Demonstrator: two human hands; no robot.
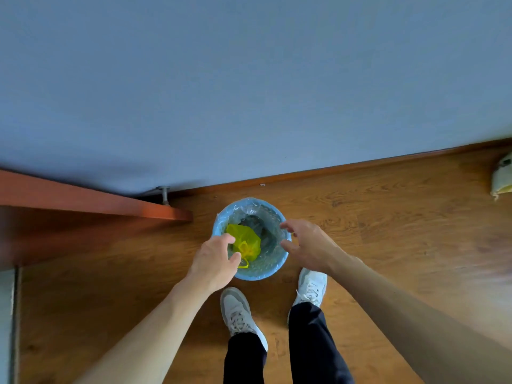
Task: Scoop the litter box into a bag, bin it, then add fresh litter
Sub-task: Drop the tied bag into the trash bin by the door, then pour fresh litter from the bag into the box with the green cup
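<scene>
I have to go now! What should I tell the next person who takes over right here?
Left hand: open, above the near-left rim of the bin, holding nothing.
Right hand: open, above the right rim, holding nothing.
The tied yellow bag lies inside the blue bin, which has a clear liner and stands on the wooden floor by the wall.
Done: the bag is binned.
Left: add fresh litter. The litter box and the litter are out of view.

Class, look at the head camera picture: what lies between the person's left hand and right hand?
In the head view, the open mouth of the blue bin lies between the left hand and right hand, with the yellow bag inside it.
</scene>
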